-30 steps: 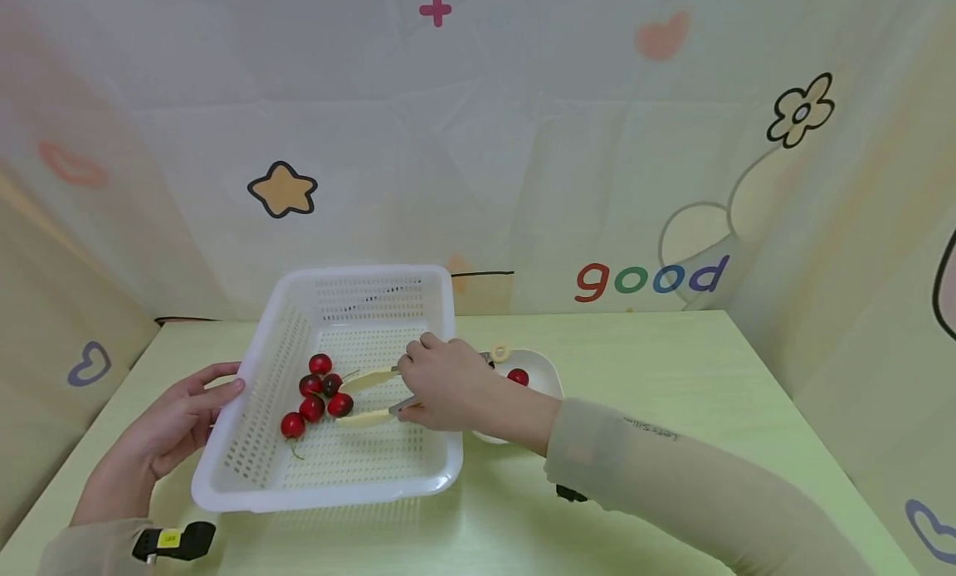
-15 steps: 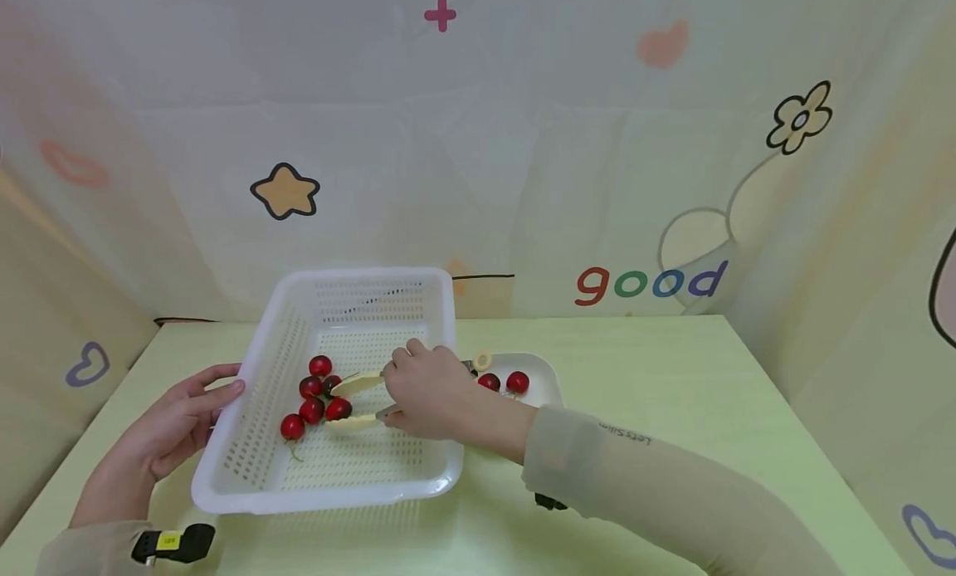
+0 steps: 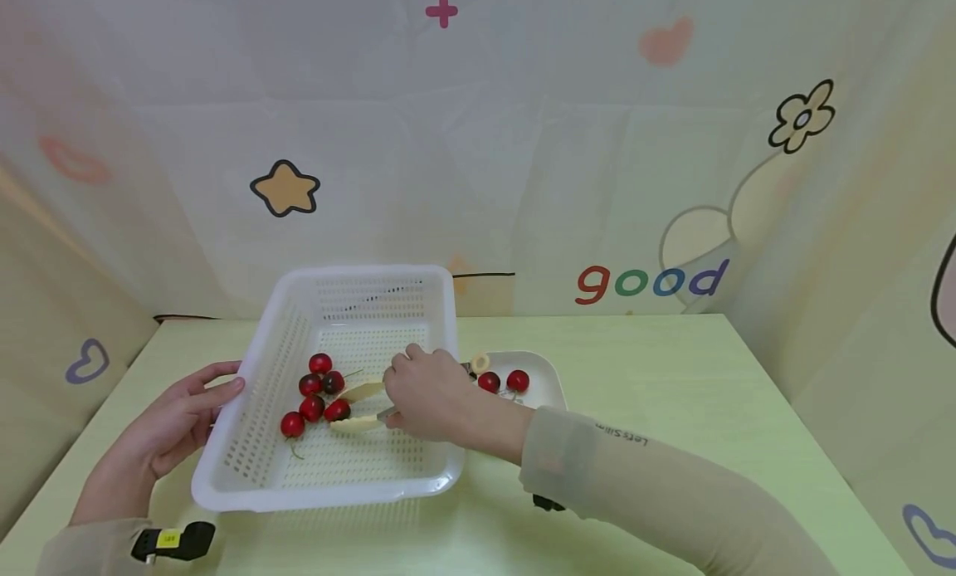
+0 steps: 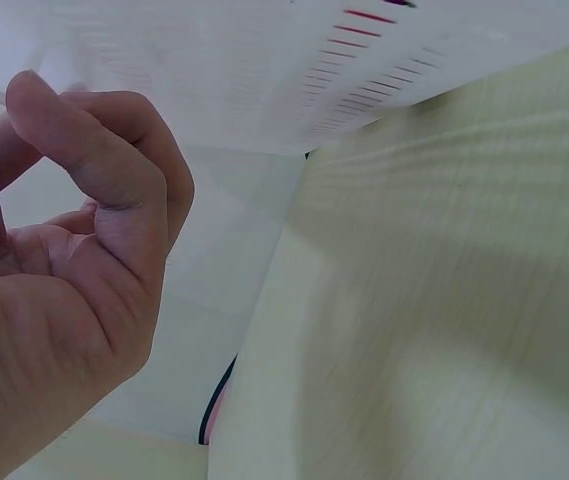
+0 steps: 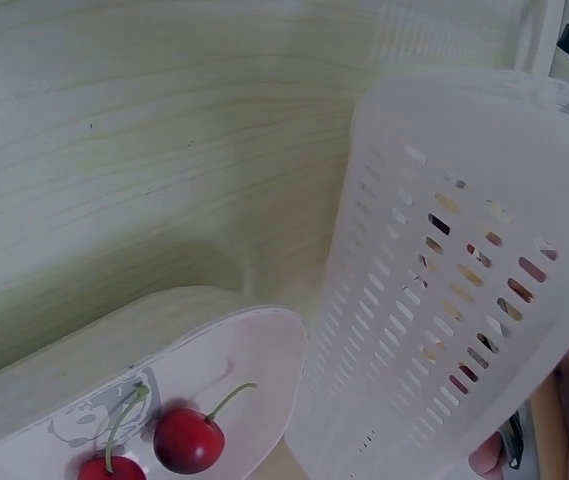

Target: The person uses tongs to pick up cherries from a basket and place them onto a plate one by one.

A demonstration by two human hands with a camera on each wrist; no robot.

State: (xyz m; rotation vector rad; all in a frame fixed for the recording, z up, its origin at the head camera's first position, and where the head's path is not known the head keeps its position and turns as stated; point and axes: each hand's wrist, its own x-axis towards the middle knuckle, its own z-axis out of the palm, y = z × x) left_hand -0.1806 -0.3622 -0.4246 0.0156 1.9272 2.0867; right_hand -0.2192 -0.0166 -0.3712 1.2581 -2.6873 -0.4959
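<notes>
My left hand (image 3: pixel 175 418) grips the left rim of a white perforated plastic basket (image 3: pixel 321 501), thumb on top. In the left wrist view, the curled fingers of that hand (image 4: pixel 94 200) are near the basket's wall. My right hand (image 3: pixel 436 389) reaches over the right rim and holds food tongs (image 3: pixel 357 424) with cream-coloured tips. Those tips stand spread on either side of a red cherry (image 3: pixel 338 410); whether they touch it I cannot tell. Several other cherries (image 3: pixel 311 408) lie together on the basket's left floor, some with stems.
A small white dish (image 3: pixel 548 385) stands right of the basket, partly hidden behind my right arm. Two cherries (image 5: pixel 189 440) with green stems lie in it, beside a printed cartoon. Underneath is a pale green wood-grain table (image 3: pixel 635 368), with a patterned curtain (image 3: pixel 523 144) behind.
My right hand and the tongs have moved slightly left, bringing the tips around the cherry. A second cherry in the dish has come into sight. The left hand and basket stay put.
</notes>
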